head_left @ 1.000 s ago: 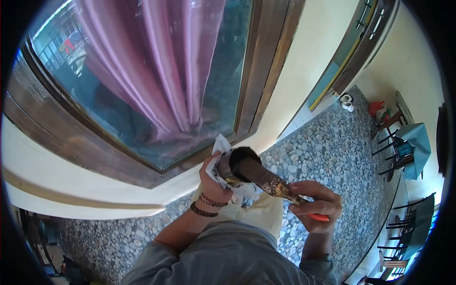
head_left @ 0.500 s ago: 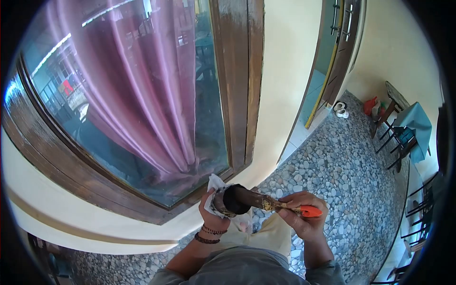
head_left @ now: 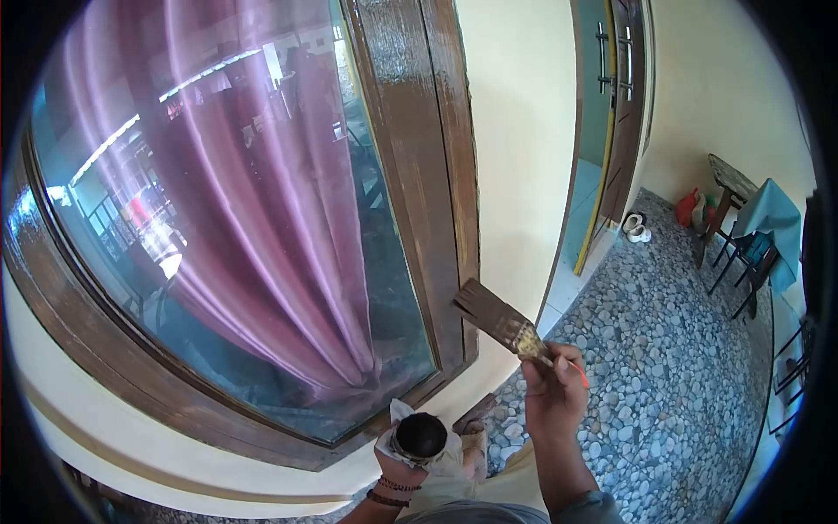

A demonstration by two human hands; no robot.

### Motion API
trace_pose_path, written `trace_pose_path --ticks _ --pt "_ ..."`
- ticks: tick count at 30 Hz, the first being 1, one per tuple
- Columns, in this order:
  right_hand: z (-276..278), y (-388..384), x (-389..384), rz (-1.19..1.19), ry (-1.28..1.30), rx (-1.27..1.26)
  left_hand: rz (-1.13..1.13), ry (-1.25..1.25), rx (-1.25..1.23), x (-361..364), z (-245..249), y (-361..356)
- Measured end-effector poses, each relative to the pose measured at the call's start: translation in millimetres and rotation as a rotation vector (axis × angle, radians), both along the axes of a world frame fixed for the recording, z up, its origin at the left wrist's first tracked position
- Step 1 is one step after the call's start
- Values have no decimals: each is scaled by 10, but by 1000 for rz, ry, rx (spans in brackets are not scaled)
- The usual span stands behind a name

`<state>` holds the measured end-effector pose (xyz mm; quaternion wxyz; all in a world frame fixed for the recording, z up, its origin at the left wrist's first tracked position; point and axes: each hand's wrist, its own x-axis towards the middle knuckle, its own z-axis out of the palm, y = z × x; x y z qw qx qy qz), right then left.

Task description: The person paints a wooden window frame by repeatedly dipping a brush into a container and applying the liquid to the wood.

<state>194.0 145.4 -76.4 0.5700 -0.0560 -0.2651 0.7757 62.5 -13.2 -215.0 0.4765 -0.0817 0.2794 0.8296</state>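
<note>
The fingers [head_left: 548, 374] of the right hand [head_left: 552, 397] were pinched round the brush [head_left: 502, 321] just below its metal band. The orange handle end poked out behind them, so the flat, wide bristles angled up and left toward the frame [head_left: 410, 175]. The bristles, dark with brown stain, stood just beside the frame's right edge; whether they touched it could not be told. Below and left of those fingers, the left hand [head_left: 397, 463] was curled shut round a small round can [head_left: 422, 435]. A white rag [head_left: 397, 412] was tucked between palm and can, likely to catch drips. The can's mouth faced up, dark inside, held low under the brush. The frame was broad wood, glossy and streaked. Inside it hung a pleated purple curtain [head_left: 262, 227]. Right of the fingers ran a smooth cream wall [head_left: 515, 131], and beneath them lay a pebbled floor [head_left: 663, 349].
</note>
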Motion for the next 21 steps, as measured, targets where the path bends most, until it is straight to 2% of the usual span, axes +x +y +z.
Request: trace_pose_path --ticks 1,4,8,15,17,21 --pt "-9 55 -61 42 32 52 1 54 0 -59 -166 -24" --pt "189 105 -262 105 182 33 0 40 -63 -26 73 -102" --pt "243 182 -351 129 252 -63 32 -17 -48 -174 -315 -255" --pt "-133 242 -206 328 404 -332 -34 18 -76 -169 -238 -270" --pt "-228 198 -111 297 339 -358 -28 -17 -52 -189 -410 -267" --pt "-465 177 67 262 169 -366 -51 17 -72 -82 -331 -156"
